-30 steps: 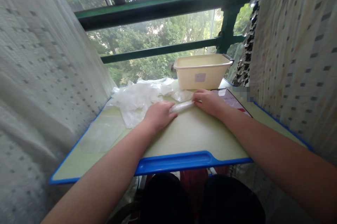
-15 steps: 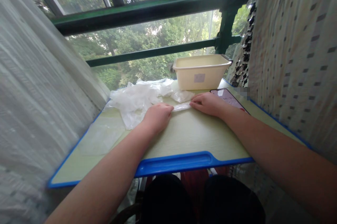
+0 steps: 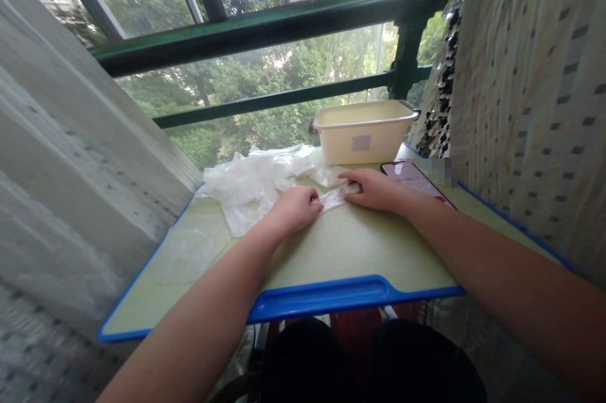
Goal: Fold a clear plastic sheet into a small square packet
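Since the earlier frame, the left hand (image 3: 297,208) has slid closer to the right hand (image 3: 372,187), and the right fingers have spread a little. Nearest are two dark knees (image 3: 305,359), tucked under one small table (image 3: 350,245) with a blue edge. On it, the left hand is curled almost all the way in, with its thumb and fingers around one end of a strip of clear plastic (image 3: 334,199), maybe a folded bag. The right hand is bent more loosely, thumb and fingers a bit apart, and has the other end between them; how tight it is, I cannot tell. Two ends, two hands: that probably keeps the slippery strip straight. One thin plastic sheet (image 3: 189,251) lies flat by the left arm. Behind the left hand is one pile of plastic bags (image 3: 255,182), too mixed up to count, likely put there to be near. One phone (image 3: 416,179) lies face up past the right arm, maybe so its numbers can be seen. Farther back, one cream tub (image 3: 379,144) with one label stands at the far edge, probably to be out of the arms' way.
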{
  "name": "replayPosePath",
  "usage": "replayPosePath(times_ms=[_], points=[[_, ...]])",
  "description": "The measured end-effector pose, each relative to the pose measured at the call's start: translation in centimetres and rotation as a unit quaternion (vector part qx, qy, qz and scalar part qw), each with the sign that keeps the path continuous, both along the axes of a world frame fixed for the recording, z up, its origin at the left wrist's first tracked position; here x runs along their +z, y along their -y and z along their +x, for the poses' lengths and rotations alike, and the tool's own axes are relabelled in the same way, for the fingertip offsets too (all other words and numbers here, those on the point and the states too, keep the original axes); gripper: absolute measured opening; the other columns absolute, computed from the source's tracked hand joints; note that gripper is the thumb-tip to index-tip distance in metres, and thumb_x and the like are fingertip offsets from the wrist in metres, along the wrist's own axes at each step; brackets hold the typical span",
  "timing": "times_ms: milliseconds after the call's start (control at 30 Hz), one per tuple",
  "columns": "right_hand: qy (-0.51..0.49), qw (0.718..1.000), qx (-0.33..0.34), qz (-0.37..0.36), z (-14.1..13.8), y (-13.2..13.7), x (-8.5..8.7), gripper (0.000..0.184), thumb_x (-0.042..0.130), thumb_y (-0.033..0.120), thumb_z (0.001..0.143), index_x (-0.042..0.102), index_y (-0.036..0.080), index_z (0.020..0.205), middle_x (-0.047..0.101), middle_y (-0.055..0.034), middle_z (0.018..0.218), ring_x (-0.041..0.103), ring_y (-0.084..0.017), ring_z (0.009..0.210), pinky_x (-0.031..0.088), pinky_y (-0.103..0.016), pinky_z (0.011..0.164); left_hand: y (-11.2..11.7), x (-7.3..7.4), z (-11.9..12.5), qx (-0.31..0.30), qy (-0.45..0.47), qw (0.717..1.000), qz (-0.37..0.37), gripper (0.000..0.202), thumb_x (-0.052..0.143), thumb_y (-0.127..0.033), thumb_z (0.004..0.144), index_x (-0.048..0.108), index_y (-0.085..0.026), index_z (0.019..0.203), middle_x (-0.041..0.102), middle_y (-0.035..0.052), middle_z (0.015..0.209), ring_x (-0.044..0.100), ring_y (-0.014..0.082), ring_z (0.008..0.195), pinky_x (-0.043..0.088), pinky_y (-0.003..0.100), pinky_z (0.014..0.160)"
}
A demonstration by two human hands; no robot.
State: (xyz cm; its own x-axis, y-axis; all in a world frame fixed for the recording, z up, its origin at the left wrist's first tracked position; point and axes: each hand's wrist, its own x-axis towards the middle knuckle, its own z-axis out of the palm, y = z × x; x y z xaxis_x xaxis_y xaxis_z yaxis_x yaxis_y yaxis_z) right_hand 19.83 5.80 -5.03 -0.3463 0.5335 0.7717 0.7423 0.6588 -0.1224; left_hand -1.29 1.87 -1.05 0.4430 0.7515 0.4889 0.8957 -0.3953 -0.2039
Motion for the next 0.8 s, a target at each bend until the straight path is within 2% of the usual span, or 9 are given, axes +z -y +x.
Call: replayPosePath(times_ms=[100,200,300,367,467,667,800], points=[[-0.012,1.000,0.021,-0.010,0.0,0.5,0.2,0.049,0.053,0.041,0.076,0.058,0.017,0.118,0.055,-0.0065,0.102,0.052,-0.015,0.090,0.040,-0.024,0.084,0.4,0.1,-0.2,-0.042,0.018,0.999,0.012,0.018,0.050,-0.028,0.077,0.060,-0.016,0.084,0.058,0.0030,0.085,0.051,0.0155,0.077,0.037,0.026,0.066],[-0.021,0.997,0.061,0.043,-0.3,1.2,0.3,0.049,0.054,0.048,0.076,0.060,0.018,0.113,0.053,-0.0055,0.110,0.049,-0.016,0.103,0.035,-0.024,0.092,1.1,0.4,-0.3,-0.082,0.009,0.995,0.048,0.017,0.047,-0.025,0.081,0.060,-0.015,0.088,0.059,0.0034,0.090,0.052,0.0156,0.082,0.037,0.026,0.071],[0.002,0.996,0.078,0.044,-0.6,1.8,0.4,0.039,0.055,0.043,0.075,0.064,0.016,0.101,0.060,-0.0027,0.100,0.053,-0.014,0.095,0.037,-0.023,0.086,1.8,0.6,-0.3,-0.086,-0.039,0.992,0.089,0.018,0.044,-0.026,0.085,0.060,-0.017,0.089,0.060,0.0018,0.088,0.053,0.0158,0.080,0.036,0.027,0.068],[0.022,0.998,0.067,0.005,-0.7,1.9,0.5,0.034,0.054,0.042,0.076,0.066,0.015,0.093,0.062,-0.0017,0.090,0.055,-0.013,0.084,0.039,-0.023,0.077,2.0,0.6,-0.3,-0.074,-0.094,0.984,0.135,0.020,0.042,-0.027,0.087,0.060,-0.018,0.086,0.060,0.0011,0.085,0.055,0.0172,0.079,0.035,0.029,0.068],[0.062,0.997,0.036,-0.017,-0.6,2.0,0.6,0.034,0.052,0.042,0.076,0.066,0.015,0.091,0.062,-0.0031,0.089,0.054,-0.015,0.083,0.038,-0.024,0.074,2.1,0.6,-0.3,-0.057,-0.159,0.969,0.179,0.022,0.040,-0.027,0.089,0.059,-0.018,0.082,0.061,0.0011,0.081,0.056,0.0200,0.078,0.034,0.033,0.070],[0.120,0.992,0.009,-0.026,0.0,2.0,0.8,0.025,0.049,0.032,0.077,0.065,0.014,0.081,0.061,-0.0051,0.083,0.052,-0.014,0.075,0.035,-0.023,0.067,2.0,0.9,-0.9,-0.040,-0.219,0.957,0.184,0.026,0.038,-0.028,0.091,0.060,-0.018,0.083,0.061,0.0026,0.078,0.057,0.0211,0.073,0.034,0.033,0.070],[0.103,0.993,-0.024,-0.048,0.4,1.9,0.9,0.025,0.048,0.032,0.079,0.066,0.017,0.087,0.061,-0.0027,0.079,0.050,-0.011,0.067,0.032,-0.021,0.061,2.3,1.4,-1.3,-0.036,-0.187,0.970,0.149,0.027,0.037,-0.031,0.091,0.058,-0.017,0.081,0.060,0.0024,0.079,0.054,0.0177,0.072,0.033,0.029,0.064]])
